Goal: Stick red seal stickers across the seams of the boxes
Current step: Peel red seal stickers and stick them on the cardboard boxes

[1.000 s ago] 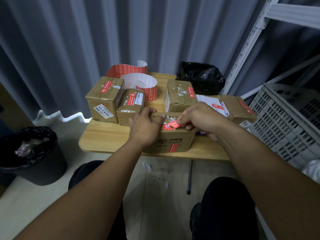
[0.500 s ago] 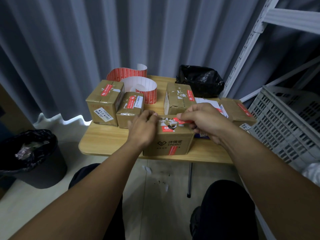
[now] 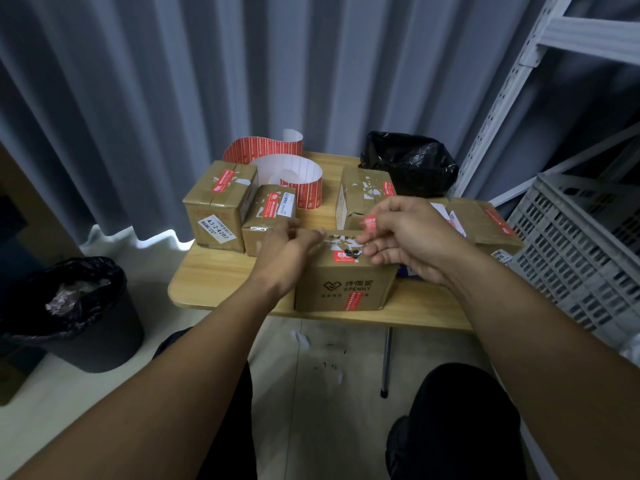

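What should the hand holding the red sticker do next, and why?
Probably lower the small red seal sticker, pinched in the right hand, across the top seam of the nearest brown cardboard box and press it flat. The sticker hangs just above that top, and the left hand is at the box's edge.
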A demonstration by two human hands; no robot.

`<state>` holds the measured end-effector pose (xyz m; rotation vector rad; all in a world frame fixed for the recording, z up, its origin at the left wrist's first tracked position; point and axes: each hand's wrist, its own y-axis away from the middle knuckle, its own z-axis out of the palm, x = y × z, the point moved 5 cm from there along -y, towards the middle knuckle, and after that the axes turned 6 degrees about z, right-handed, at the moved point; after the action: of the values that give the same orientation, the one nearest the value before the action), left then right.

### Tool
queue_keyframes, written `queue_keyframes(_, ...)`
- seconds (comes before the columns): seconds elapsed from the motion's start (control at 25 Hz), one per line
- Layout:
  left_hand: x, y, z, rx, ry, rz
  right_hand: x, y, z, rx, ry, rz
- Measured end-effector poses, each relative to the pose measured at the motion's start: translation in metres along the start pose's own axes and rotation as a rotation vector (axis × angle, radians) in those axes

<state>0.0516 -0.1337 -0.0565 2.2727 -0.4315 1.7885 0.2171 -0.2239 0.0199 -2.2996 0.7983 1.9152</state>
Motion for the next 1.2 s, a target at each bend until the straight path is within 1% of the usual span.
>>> queue_keyframes(0.16,0.005,0.002,-0.002,-0.136,0.009,-0.001,-0.001,-0.002,0.003,-0.033,-0.02,-0.014)
queue_keyframes(0.28,0.003,0.003,0.002,-0.297,-0.113,0.025,0.0,-0.003,0.002,-0.037,-0.021,-0.016)
queue_keyframes(0.32,0.005,0.003,0.001,-0.303,-0.165,0.056,-0.001,-0.003,0.0,-0.035,-0.009,-0.019)
queue_keyframes(0.36,0.011,0.004,0.0,-0.262,-0.199,0.101,-0.001,-0.003,0.0,-0.033,0.002,-0.024)
queue_keyframes(0.4,0.019,0.005,-0.004,-0.171,-0.204,0.165,-0.001,-0.003,-0.001,-0.032,0.006,-0.031)
queue_keyframes(0.48,0.043,0.006,-0.013,0.011,-0.101,0.28,-0.003,-0.001,0.001,-0.041,0.008,-0.051)
queue_keyframes(0.52,0.051,0.004,-0.013,0.03,-0.027,0.298,-0.004,-0.001,0.002,-0.052,0.01,-0.06)
queue_keyframes(0.56,0.058,0.003,-0.01,0.007,0.014,0.304,-0.006,0.0,0.005,-0.065,0.009,-0.068)
queue_keyframes(0.68,0.068,0.004,0.0,-0.081,-0.021,0.317,-0.011,0.004,0.014,-0.121,-0.022,-0.089)
queue_keyframes(0.76,0.067,0.006,0.0,-0.105,0.078,0.28,-0.011,0.005,0.015,-0.124,-0.037,-0.102)
queue_keyframes(0.88,0.065,0.01,0.001,-0.134,0.225,0.181,-0.014,0.005,0.012,-0.031,-0.01,-0.145)
queue_keyframes(0.96,0.068,0.009,0.002,-0.147,0.306,0.152,-0.018,0.005,0.012,0.038,-0.003,-0.202)
queue_keyframes(1.04,0.069,0.008,0.004,-0.186,0.414,0.115,-0.021,0.004,0.01,0.078,-0.07,-0.228)
queue_keyframes(1.12,0.069,0.009,0.005,-0.247,0.526,0.063,-0.022,0.003,0.006,0.1,-0.163,-0.216)
queue_keyframes(1.2,0.069,0.012,0.007,-0.301,0.63,0.023,-0.023,0.004,0.005,0.068,-0.206,-0.201)
